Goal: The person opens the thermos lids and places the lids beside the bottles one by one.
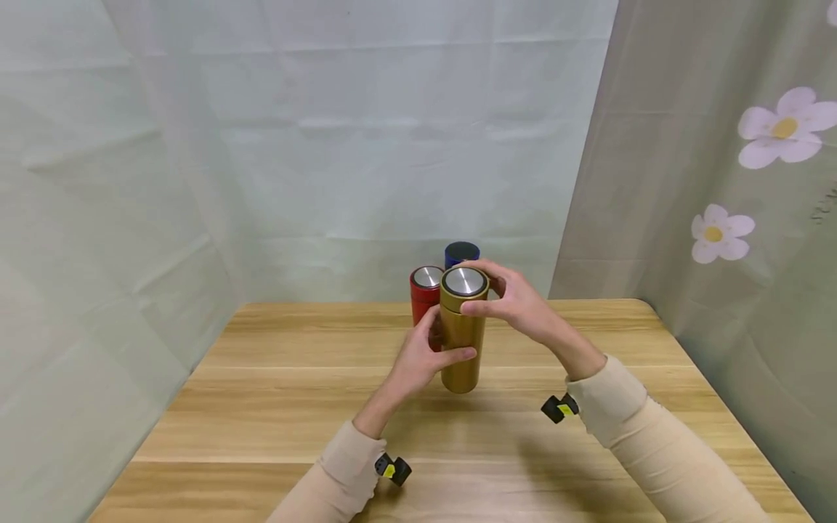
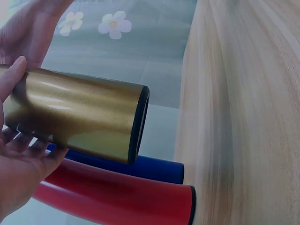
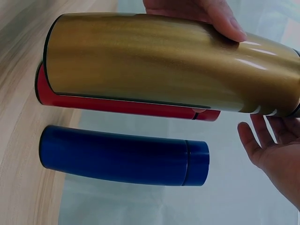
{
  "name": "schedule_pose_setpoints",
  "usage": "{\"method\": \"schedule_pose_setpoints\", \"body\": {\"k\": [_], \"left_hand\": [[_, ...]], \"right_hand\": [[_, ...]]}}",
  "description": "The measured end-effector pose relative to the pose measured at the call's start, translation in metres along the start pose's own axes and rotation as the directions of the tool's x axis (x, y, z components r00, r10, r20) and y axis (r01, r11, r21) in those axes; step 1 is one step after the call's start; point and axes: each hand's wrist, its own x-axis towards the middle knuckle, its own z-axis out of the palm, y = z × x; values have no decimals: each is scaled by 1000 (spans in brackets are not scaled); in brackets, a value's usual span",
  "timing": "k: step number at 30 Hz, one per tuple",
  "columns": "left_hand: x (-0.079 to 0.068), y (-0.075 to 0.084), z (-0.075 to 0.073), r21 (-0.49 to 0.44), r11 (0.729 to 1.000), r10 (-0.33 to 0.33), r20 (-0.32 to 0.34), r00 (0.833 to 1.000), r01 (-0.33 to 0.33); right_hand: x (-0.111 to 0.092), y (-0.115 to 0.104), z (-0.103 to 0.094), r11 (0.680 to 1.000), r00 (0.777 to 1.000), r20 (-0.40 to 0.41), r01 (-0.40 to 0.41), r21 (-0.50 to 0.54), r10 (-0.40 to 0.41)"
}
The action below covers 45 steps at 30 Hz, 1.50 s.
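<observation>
left hand [image 1: 415, 357] and right hand [image 1: 518, 301] both grip the gold flask [image 1: 463, 333]; looks stiff, slick, probably hefty, so hug its middle.

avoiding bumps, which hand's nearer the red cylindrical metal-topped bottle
Left hand, in front of the red bottle; right hand farther, high on the gold cylindrical metal-topped bottle.

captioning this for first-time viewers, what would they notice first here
Probably the gold vacuum flask, held mid-scene above the wood-grain table by the left hand and right hand. Behind it, the red flask stands to the left and the blue flask farther back. Next come the pale flowers on the curtain at right.
</observation>
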Motion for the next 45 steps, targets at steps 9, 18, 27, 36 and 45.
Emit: {"method": "schedule_pose_setpoints", "body": {"k": [9,18,27,36,45], "left_hand": [[-3,-5,-3,-8,1000,3,24,1000,-3],[-1,-6,-3,-3,1000,-7,42,999,7],[0,-8,-1,-7,1000,17,79,997,-16],[-1,-11,-1,17,1000,-1,88,996,0],[-4,-10,6,-29,1000,7,-39,999,-8]], "right_hand": [[-2,1,2,1000,1000,-12,7,-1,-7],[-3,2,0,1000,1000,0,10,26,-10],[-4,4,-1,1000,1000,9,30,9,-30],[-5,7,-1,999,999,35,35,3,-35],[-13,4,15,999,997,-71,-40,-23,38]]}}
